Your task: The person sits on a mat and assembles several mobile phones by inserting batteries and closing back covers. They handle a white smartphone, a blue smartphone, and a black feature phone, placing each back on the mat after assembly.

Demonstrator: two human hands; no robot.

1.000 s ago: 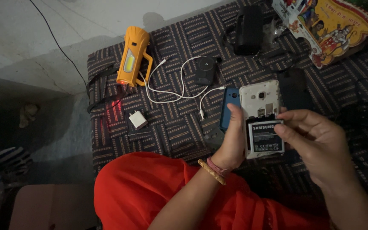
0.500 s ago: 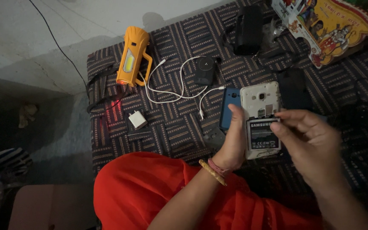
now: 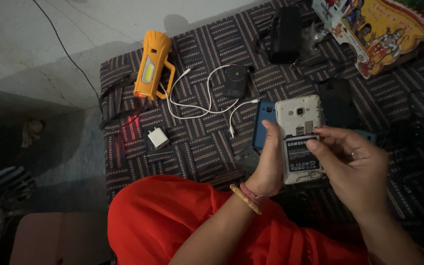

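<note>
Back cover already off the white phone (image 3: 300,122), its open rear facing up, cradled from the 9 o'clock side by the left hand (image 3: 270,164), thumb laid along the edge, fingers curled underneath. Battery (image 3: 302,156) lying in the bay at the phone's lower half, label up, top edge close under the card slots. Right hand (image 3: 357,169) coming in from 4 o'clock, fingertips (image 3: 315,144) bunched together and pressing or pinching the battery's upper right corner; cannot tell whether fully seated or slightly lifted. So: cover removed, battery exposed and in hand; seating or lifting out unfinished, cover not refitted.

Blue case (image 3: 262,125) touching the phone at 9 o'clock. Dark cover-like piece (image 3: 338,103) at 1 o'clock, on the patterned mat (image 3: 197,147). Further off at 10 o'clock: white cable (image 3: 197,95), small black puck (image 3: 235,81), orange torch (image 3: 152,72), white charger plug (image 3: 158,137). Colourful printed picture (image 3: 379,32) at 1 o'clock, well apart.
</note>
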